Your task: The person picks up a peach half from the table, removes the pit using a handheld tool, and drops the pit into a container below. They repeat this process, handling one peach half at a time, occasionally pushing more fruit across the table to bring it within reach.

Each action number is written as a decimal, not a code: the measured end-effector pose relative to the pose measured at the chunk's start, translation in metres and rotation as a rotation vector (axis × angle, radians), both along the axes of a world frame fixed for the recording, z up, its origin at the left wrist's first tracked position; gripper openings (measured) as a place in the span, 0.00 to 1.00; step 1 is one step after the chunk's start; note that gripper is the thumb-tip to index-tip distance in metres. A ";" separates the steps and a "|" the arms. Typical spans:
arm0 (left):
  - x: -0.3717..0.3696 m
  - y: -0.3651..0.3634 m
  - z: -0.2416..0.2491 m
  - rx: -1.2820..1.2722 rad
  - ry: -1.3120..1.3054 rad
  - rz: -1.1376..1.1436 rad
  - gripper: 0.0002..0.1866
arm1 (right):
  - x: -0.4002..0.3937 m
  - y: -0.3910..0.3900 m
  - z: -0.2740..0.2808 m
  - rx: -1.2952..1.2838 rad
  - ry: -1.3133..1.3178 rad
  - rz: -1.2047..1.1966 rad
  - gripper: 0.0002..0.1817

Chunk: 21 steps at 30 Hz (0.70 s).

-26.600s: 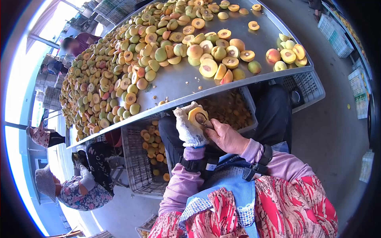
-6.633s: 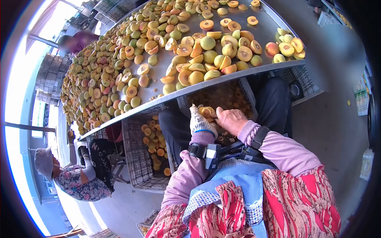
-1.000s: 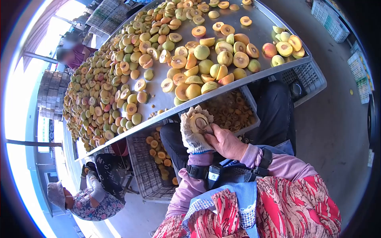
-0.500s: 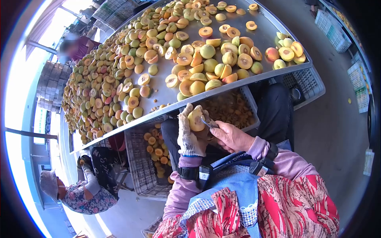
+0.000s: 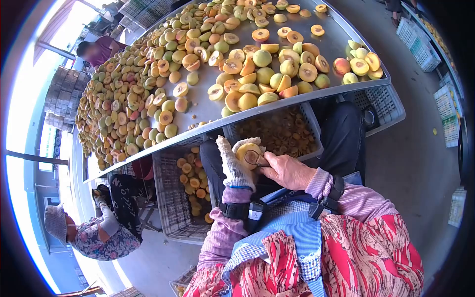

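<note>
My left hand, in a white knit glove, holds a yellow halved fruit with its cut face toward me, below the table's edge. My bare right hand is closed at the fruit's right side, around a small tool whose thin curved metal tip lies against the cut face; its handle is hidden in my fingers. Many halved fruits are heaped on the metal table, several with brown pits showing.
Under the table edge sits a crate of brown pits and scraps. Left of my knee, another crate contains halved fruits. A person in a hat sits at the lower left; another person is beyond the table. More crates stand right.
The fruit has turned slightly and its cut face shows more. My right hand has moved closer against it, hiding more of the tool. The view has shifted slightly.
</note>
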<state>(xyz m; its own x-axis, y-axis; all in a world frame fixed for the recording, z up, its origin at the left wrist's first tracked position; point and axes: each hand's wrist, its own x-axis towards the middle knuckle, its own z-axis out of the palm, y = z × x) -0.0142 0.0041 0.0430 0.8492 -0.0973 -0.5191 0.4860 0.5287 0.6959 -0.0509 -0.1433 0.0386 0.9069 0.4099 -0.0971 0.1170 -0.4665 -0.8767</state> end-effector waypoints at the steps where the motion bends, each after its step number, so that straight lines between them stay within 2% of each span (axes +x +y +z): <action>1: 0.001 0.002 0.004 -0.003 0.004 0.000 0.44 | 0.001 -0.002 -0.001 -0.014 -0.008 0.026 0.18; 3: 0.003 0.007 0.011 0.048 0.082 -0.214 0.45 | 0.004 -0.010 -0.004 -0.001 0.007 0.071 0.18; 4: 0.008 0.005 0.011 0.093 0.150 -0.233 0.45 | 0.005 -0.011 -0.007 0.014 0.017 0.114 0.18; 5: 0.011 0.006 0.014 0.260 0.225 -0.334 0.44 | 0.004 -0.009 -0.015 0.017 0.024 0.112 0.18; 7: 0.022 0.009 0.014 0.224 0.198 -0.373 0.43 | 0.004 -0.003 -0.020 0.034 -0.094 0.052 0.17; 8: 0.025 0.013 0.015 0.158 0.096 -0.426 0.43 | 0.005 -0.006 -0.019 0.034 -0.096 0.050 0.17; 9: 0.026 0.016 0.016 0.092 -0.005 -0.475 0.43 | 0.005 -0.008 -0.002 0.296 0.235 0.029 0.16; 10: 0.021 0.006 0.017 0.071 -0.053 -0.320 0.43 | 0.008 -0.009 0.009 0.556 0.563 0.008 0.16; 11: 0.013 0.006 0.013 0.057 -0.197 -0.249 0.38 | 0.011 -0.008 0.008 0.556 0.556 0.010 0.16; 13: 0.004 -0.020 -0.003 0.070 -0.344 0.147 0.30 | 0.008 -0.002 -0.001 0.701 0.782 -0.016 0.16; 14: 0.002 -0.023 -0.003 -0.065 -0.274 0.227 0.26 | 0.007 0.003 -0.005 0.765 0.827 -0.017 0.16; 15: 0.006 -0.019 0.000 -0.022 -0.219 0.219 0.24 | 0.007 0.004 -0.005 0.767 0.835 -0.018 0.16; 17: 0.008 -0.017 0.004 -0.104 -0.084 0.202 0.22 | 0.010 0.007 -0.003 0.680 0.788 0.051 0.16; 21: 0.014 -0.013 0.005 -0.070 -0.040 0.148 0.21 | 0.017 0.000 0.004 0.523 0.754 0.111 0.17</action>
<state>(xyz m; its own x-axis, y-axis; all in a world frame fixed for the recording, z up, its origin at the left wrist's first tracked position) -0.0002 -0.0093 0.0484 0.8767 -0.0045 -0.4811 0.3719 0.6406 0.6718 -0.0339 -0.1428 0.0424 0.6320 0.6486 -0.4242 -0.5503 -0.0098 -0.8349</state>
